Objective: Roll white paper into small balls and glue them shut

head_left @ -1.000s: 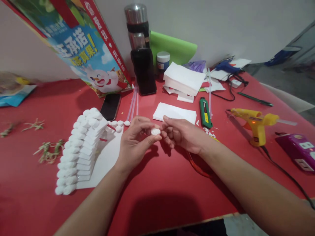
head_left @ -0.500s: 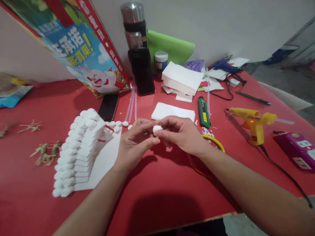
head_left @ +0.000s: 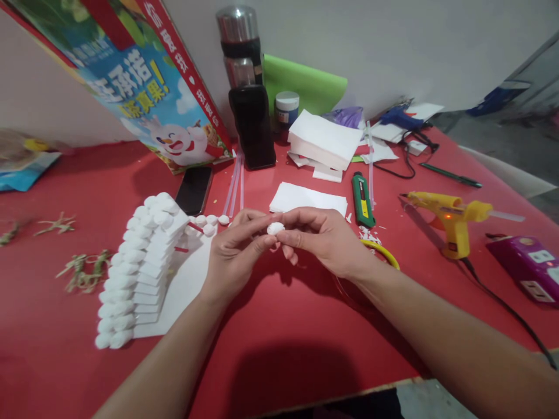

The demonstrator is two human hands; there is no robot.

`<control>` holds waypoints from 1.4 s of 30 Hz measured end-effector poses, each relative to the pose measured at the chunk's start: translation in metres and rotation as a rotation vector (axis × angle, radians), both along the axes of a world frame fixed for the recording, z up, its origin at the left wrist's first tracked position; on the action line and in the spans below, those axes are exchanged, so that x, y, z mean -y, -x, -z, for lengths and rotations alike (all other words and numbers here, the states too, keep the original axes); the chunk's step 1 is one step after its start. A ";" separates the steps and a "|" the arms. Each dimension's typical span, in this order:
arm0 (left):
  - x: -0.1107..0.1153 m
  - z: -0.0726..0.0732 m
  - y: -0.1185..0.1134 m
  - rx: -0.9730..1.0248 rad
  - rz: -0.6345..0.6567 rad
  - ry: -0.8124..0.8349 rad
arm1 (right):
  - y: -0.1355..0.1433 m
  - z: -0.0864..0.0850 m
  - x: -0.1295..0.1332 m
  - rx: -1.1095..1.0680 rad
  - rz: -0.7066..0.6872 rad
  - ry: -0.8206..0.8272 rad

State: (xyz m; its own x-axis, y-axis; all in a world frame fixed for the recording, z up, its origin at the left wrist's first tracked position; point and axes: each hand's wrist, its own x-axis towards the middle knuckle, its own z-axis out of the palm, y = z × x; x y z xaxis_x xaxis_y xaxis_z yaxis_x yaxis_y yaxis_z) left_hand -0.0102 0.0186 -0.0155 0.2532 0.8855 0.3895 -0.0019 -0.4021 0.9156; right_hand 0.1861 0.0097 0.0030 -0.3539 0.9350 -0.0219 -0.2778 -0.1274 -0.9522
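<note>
A small white rounded piece, rather like a shell, is held up between the fingertips of both hands above the table. My left hand pinches it from the left, thumb against its near side. From the right, my right hand grips it between thumb and fingers. To the left stands a stepped white card model edged with rows of similar white pieces, on a white sheet. Several loose white pieces lie behind my left hand. A yellow ring is partly hidden under my right forearm.
A yellow glue gun, its light glowing, rests at right beside a purple box. Behind my hands are white cards, a green utility knife, a phone and a steel flask. Twine figures lie far left.
The white piece has turned and shifted slightly left between my fingertips. My left thumb has drawn in against it, and my right fingers have shifted a little.
</note>
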 end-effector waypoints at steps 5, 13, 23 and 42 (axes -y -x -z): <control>0.000 0.002 0.003 0.007 0.023 0.151 | 0.004 -0.002 0.003 -0.118 0.000 0.047; -0.001 -0.005 0.002 -0.103 0.016 0.068 | 0.009 0.001 0.002 -0.298 0.019 0.229; -0.003 -0.001 -0.005 -0.062 0.012 0.080 | 0.009 0.005 -0.001 -0.309 0.011 0.337; -0.005 0.005 -0.007 0.431 0.115 0.669 | -0.049 -0.053 0.061 0.997 0.248 -0.393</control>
